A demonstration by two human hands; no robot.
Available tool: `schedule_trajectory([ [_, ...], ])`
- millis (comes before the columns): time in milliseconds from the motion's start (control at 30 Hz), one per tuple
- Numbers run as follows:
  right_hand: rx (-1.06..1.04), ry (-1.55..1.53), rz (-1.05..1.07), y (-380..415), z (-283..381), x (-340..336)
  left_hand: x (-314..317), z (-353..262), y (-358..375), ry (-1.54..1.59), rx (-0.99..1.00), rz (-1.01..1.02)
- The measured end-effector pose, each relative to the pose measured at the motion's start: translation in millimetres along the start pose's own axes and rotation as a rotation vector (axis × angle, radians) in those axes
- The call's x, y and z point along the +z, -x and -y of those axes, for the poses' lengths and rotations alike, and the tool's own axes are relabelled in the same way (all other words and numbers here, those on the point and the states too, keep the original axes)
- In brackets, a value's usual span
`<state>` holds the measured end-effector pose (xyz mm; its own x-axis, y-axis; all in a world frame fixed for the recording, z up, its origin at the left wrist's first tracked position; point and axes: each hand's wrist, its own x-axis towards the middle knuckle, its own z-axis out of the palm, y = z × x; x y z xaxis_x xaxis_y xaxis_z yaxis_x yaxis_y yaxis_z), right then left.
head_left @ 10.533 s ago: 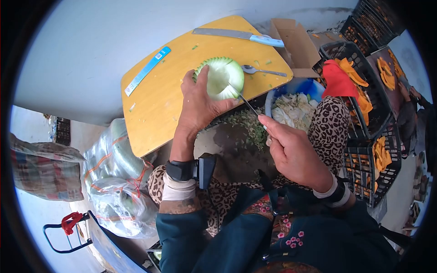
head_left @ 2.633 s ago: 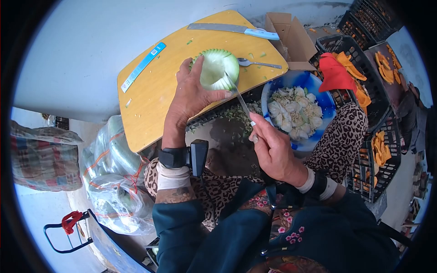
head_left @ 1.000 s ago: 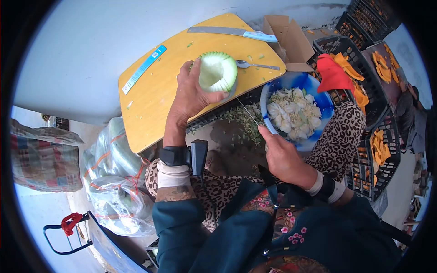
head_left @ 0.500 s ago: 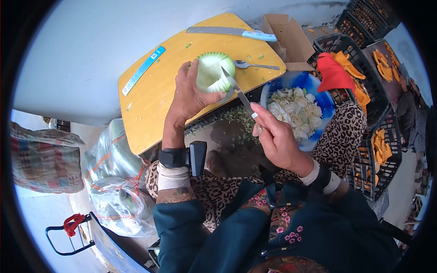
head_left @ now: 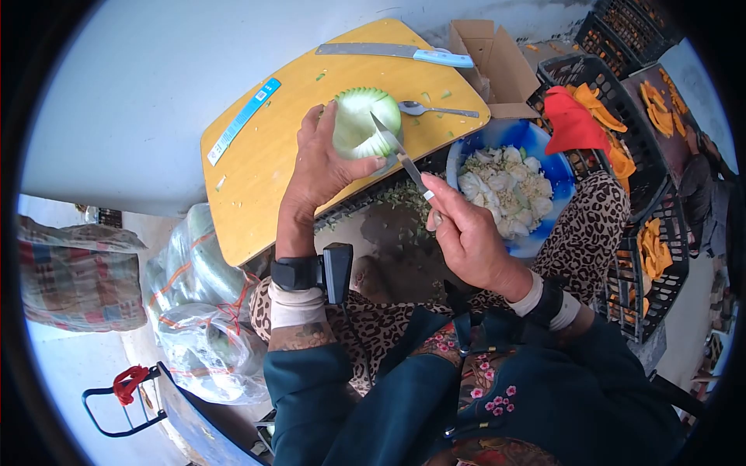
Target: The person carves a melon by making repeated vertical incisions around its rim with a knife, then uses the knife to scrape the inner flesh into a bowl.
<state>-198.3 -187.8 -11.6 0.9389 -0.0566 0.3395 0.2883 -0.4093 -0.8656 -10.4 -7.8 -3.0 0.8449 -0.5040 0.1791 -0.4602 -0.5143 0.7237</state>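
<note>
A hollowed pale green melon piece (head_left: 359, 116), its rim cut into a row of notches, rests at the near edge of the yellow board (head_left: 256, 190). My left hand (head_left: 322, 163) grips it, fingers on the far side and thumb along the near rim. In my right hand (head_left: 470, 233) is a small knife (head_left: 406, 161), held by its handle. Its blade points up and left, overlapping the melon's near right rim. A metal spoon (head_left: 439, 111) lies just right of the melon. Farther back on the board is a large knife (head_left: 388, 51) with a light blue handle.
A blue sleeve with print (head_left: 245, 120) lies on the board's left. Right of the board stand a blue basin (head_left: 561, 159) of pale pulp and seeds, a cardboard box (head_left: 509, 70) and black crates (head_left: 649, 202) with orange slices. Plastic-bagged melons (head_left: 198, 311) sit at left.
The knife and my right hand have shifted slightly left, its tip now farther over the melon's hollow. My left hand keeps its grip.
</note>
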Motion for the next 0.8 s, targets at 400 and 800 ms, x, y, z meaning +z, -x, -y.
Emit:
schedule_trajectory([
  [400,-0.070,0.067,-0.003,-14.0,0.9,3.8,-2.0,-1.9,-1.0,0.015,0.011,0.007],
  [800,-0.119,0.045,-0.009,-30.9,-3.3,3.5,-2.4,-1.9,-0.4,0.050,0.004,-0.004],
])
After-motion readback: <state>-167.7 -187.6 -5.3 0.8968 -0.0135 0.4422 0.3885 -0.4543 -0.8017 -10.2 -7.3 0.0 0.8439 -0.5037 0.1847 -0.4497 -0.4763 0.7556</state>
